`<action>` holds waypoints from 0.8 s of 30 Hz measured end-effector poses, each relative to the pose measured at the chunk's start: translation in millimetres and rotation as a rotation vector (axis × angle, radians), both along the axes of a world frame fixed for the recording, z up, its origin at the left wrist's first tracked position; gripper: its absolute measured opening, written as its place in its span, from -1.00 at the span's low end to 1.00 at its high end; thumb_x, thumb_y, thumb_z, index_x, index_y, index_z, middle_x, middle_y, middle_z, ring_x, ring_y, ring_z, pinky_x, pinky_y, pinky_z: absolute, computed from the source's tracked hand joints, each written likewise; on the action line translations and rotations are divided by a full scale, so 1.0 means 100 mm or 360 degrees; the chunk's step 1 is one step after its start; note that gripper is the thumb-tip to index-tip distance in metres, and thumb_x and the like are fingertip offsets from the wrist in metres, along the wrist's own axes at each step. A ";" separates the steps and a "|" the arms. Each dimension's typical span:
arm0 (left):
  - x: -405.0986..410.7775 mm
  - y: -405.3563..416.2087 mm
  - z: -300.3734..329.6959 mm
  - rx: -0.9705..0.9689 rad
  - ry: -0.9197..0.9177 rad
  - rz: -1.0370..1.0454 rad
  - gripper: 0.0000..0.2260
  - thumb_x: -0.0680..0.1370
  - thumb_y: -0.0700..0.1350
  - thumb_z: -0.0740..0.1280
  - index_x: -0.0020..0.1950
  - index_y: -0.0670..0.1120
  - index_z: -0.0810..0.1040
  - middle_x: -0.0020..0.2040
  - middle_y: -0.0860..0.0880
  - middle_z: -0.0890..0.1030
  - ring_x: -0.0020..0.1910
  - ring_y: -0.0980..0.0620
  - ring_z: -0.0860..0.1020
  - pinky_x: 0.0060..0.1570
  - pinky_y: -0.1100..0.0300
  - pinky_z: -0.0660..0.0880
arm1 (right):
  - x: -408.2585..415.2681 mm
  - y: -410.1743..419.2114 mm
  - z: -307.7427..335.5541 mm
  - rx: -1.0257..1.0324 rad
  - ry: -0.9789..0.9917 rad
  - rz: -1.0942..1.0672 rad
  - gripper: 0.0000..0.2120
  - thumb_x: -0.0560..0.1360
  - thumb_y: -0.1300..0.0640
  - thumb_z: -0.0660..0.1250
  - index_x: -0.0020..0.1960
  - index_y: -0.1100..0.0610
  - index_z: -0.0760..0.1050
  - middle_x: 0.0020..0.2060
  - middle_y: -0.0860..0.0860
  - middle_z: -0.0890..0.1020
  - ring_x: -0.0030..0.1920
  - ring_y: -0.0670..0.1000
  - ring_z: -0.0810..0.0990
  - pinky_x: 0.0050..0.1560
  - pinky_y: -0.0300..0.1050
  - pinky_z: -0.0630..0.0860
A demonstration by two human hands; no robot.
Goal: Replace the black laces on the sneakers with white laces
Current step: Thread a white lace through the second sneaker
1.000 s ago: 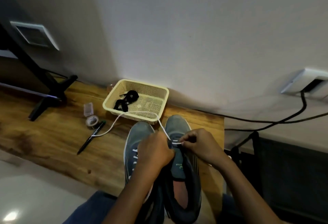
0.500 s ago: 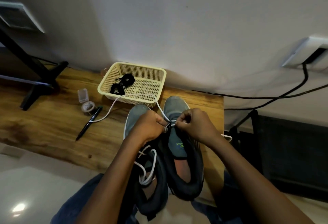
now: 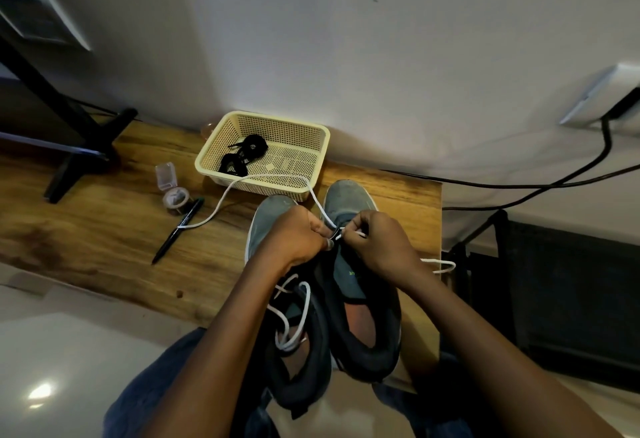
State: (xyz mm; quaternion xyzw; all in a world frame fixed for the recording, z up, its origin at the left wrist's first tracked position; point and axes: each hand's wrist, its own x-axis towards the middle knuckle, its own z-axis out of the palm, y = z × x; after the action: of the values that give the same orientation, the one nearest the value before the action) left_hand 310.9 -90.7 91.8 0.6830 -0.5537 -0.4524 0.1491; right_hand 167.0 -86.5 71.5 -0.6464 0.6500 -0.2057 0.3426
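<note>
Two grey sneakers stand side by side at the table's near edge, toes toward the wall. The left sneaker [image 3: 268,219] has white lacing hanging loose at its opening. Over the right sneaker [image 3: 349,198] my left hand [image 3: 294,240] and my right hand [image 3: 381,247] meet, both pinching a white lace [image 3: 221,203] at the front eyelets. One end of that lace trails left across the table to a pen; the other end pokes out right of my right wrist. Black laces [image 3: 247,153] lie bundled in a cream basket [image 3: 214,146].
The wooden table [image 3: 86,229] ends just right of the sneakers. A black pen [image 3: 178,229], a tape roll [image 3: 176,198] and a small clear box [image 3: 166,176] lie left of the basket. A black stand foot [image 3: 83,157] sits far left. Cables [image 3: 519,184] run along the wall at right.
My view has tilted, so the sneakers' heels and the left sneaker's loose white lacing now show. Both hands stay together on the lace at the right sneaker's eyelets.
</note>
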 end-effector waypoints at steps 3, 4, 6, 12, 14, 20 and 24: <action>0.00 0.00 0.01 0.0010 0.0003 -0.0001 -0.86 0.45 -0.28 0.44 -0.02 -0.14 0.69 -0.23 -0.02 0.65 -0.30 0.13 0.55 -0.18 0.28 0.47 | 0.04 0.02 -0.01 -0.0027 0.0035 -0.0040 -0.87 0.51 0.16 0.28 -0.13 0.20 0.55 -0.17 0.09 0.63 -0.13 0.09 0.57 -0.09 0.05 0.49; -0.01 0.00 0.01 0.0008 0.0005 0.0003 -0.86 0.45 -0.28 0.44 -0.02 -0.14 0.69 -0.22 -0.03 0.66 -0.33 0.16 0.53 -0.23 0.30 0.44 | 0.05 0.03 -0.02 -0.0043 0.0049 -0.0061 -0.87 0.52 0.16 0.27 -0.13 0.20 0.55 -0.16 0.09 0.62 -0.12 0.10 0.56 -0.08 0.07 0.49; -0.02 -0.01 0.02 0.0006 0.0008 0.0016 -0.86 0.46 -0.27 0.44 0.00 -0.15 0.69 -0.15 -0.07 0.68 -0.36 0.17 0.51 -0.29 0.32 0.41 | 0.07 0.05 -0.03 -0.0079 0.0085 -0.0108 -0.86 0.52 0.17 0.26 -0.13 0.21 0.53 -0.16 0.11 0.61 -0.12 0.11 0.56 -0.08 0.09 0.49; -0.03 -0.01 0.00 -0.0006 -0.0014 0.0042 -0.85 0.45 -0.27 0.45 0.00 -0.16 0.68 -0.09 -0.10 0.69 -0.20 0.05 0.58 -0.10 0.25 0.49 | 0.07 0.12 -0.07 -0.0170 0.0133 -0.0144 -0.88 0.53 0.14 0.30 -0.13 0.18 0.55 -0.13 0.09 0.61 -0.09 0.08 0.55 -0.08 0.02 0.47; -0.03 0.00 0.00 -0.0015 -0.0023 0.0042 -0.86 0.45 -0.27 0.45 0.00 -0.16 0.69 -0.08 -0.10 0.69 -0.17 0.04 0.59 -0.04 0.20 0.52 | 0.06 0.13 -0.07 -0.0171 0.0147 -0.0125 -0.89 0.51 0.15 0.33 -0.15 0.17 0.56 -0.16 0.07 0.62 -0.11 0.06 0.56 -0.12 -0.02 0.44; -0.05 0.02 0.03 -0.0047 -0.0067 0.0017 -0.87 0.47 -0.24 0.44 0.00 -0.13 0.69 -0.05 -0.08 0.69 -0.08 0.02 0.62 -0.02 0.22 0.52 | 0.09 0.15 -0.08 -0.0174 0.0142 -0.0142 -0.88 0.52 0.14 0.30 -0.14 0.17 0.55 -0.16 0.09 0.62 -0.11 0.09 0.57 -0.11 0.02 0.45; -0.08 0.04 0.04 -0.0108 -0.0116 0.0022 -0.89 0.48 -0.23 0.41 -0.03 -0.12 0.71 -0.08 -0.08 0.70 -0.06 0.00 0.63 -0.01 0.20 0.53 | 0.11 0.15 -0.09 -0.0152 0.0156 -0.0152 -0.88 0.53 0.13 0.28 -0.11 0.16 0.54 -0.11 0.11 0.63 -0.06 0.12 0.56 -0.10 -0.02 0.42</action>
State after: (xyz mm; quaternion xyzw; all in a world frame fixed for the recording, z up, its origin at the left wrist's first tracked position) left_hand 302.7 -86.3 96.0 0.6973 -0.5692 -0.4071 0.1551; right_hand 177.8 -71.7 62.2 -0.6396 0.6855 -0.2206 0.2690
